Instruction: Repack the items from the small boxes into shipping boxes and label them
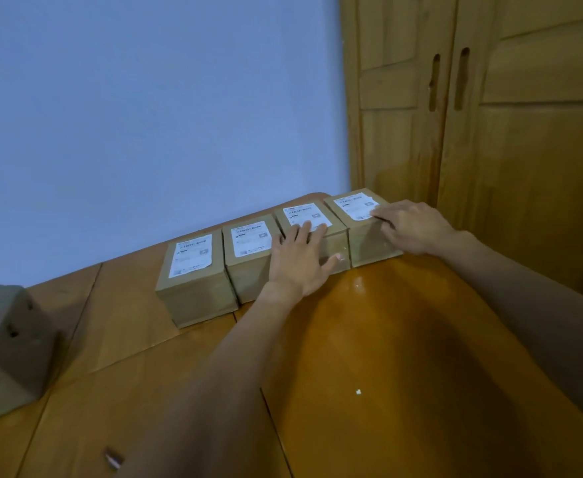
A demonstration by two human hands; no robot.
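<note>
Several closed brown shipping boxes stand side by side in a row on the wooden table (386, 339), each with a white label on top. The leftmost box (193, 291) and the one beside it (248, 270) are untouched. My left hand (300, 260) lies flat, fingers spread, on the front and top edge of the third box (334, 243). On the rightmost box (369, 246) rests my right hand (414, 225), fingers on the label's (353, 205) near corner. Neither hand grips anything.
A larger worn cardboard box (7, 346) sits at the table's left edge. A blue wall stands right behind the row, and a wooden wardrobe (473, 115) rises at the right. A small object (114, 458) lies near the table's front.
</note>
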